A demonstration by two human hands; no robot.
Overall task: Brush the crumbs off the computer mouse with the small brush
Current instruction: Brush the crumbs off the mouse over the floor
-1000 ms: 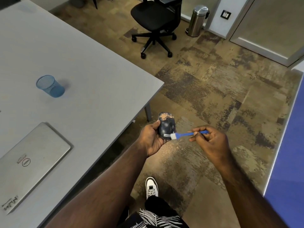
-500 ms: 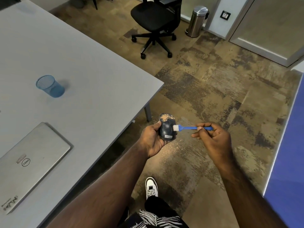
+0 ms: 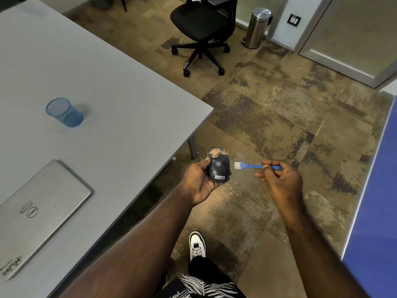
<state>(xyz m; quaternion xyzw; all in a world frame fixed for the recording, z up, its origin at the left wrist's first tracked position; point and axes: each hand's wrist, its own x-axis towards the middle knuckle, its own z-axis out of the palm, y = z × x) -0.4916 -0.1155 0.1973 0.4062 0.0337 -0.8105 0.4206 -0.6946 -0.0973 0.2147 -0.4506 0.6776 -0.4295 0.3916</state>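
Both hands work over open carpet beside the table corner [image 3: 206,108], with nothing beneath them but floor. A narrow clear gap separates the brush [image 3: 255,166] bristles from the mouse [image 3: 219,166]; no object stands in that gap. Left of the left hand [image 3: 198,181], the table edge and table leg [image 3: 192,147] limit movement. The table surface carries only a laptop [image 3: 40,214] and a blue mesh cup [image 3: 64,112], well apart. An office chair [image 3: 202,26] and a steel bin [image 3: 257,26] stand far off. A blue panel [image 3: 378,201] bounds the right side.
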